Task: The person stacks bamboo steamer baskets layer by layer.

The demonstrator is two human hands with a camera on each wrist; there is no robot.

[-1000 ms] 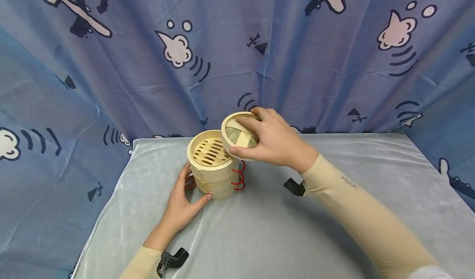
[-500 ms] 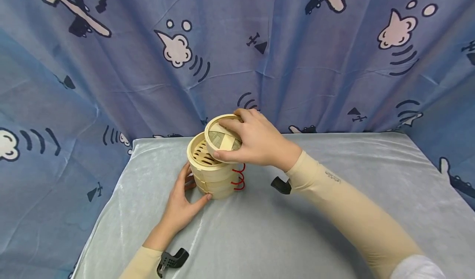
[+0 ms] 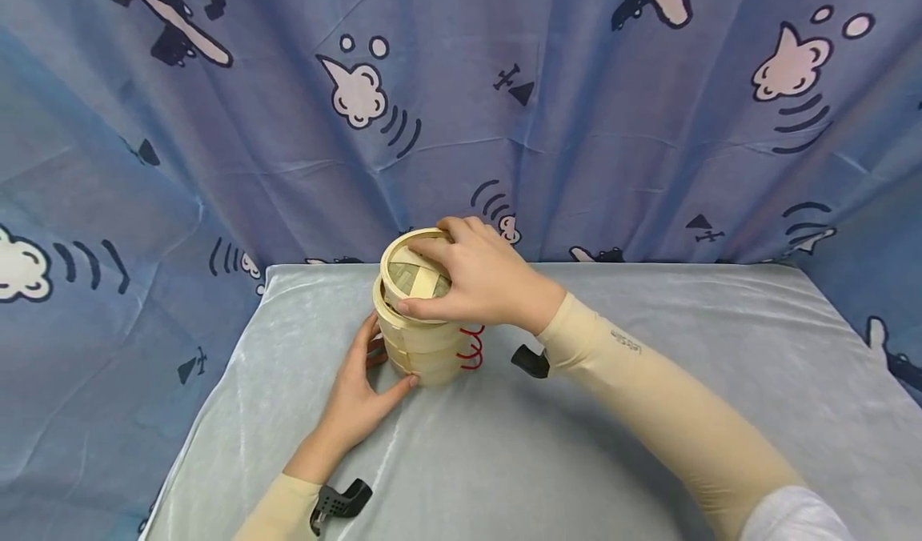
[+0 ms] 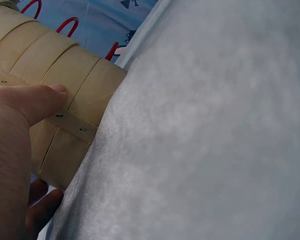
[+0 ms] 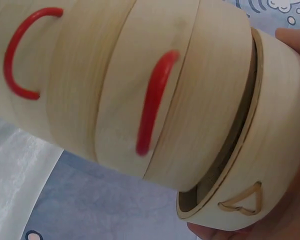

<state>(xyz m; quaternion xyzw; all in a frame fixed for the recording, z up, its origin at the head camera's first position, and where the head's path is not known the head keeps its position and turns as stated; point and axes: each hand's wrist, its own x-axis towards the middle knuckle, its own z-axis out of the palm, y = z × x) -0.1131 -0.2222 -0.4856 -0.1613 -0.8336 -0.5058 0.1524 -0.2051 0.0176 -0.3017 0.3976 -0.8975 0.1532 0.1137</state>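
A stack of round bamboo steamer baskets (image 3: 425, 357) stands upright at the table's far side, red loops (image 5: 157, 102) on its right wall. My left hand (image 3: 360, 401) curls round its lower left, thumb (image 4: 45, 97) in front and fingers partly hidden behind. Over the top, my right hand (image 3: 483, 277) grips the woven bamboo lid (image 3: 414, 277) by its rim, thumb in front and fingers across the far edge. The lid overlaps the upper basket's rim, tilted and off centre to the left. In the right wrist view a dark gap shows between lid (image 5: 285, 115) and basket.
A grey velvety cloth (image 3: 576, 445) covers the table. Right behind its far edge hangs a blue curtain (image 3: 446, 85) printed with planes and clouds. Black camera mounts (image 3: 531, 361) stick out from both wrists.
My right hand has carried the lid leftward from the stack's right edge to over its top, covering the slatted basket floor. The left hand keeps its hold. The head view has shifted slightly.
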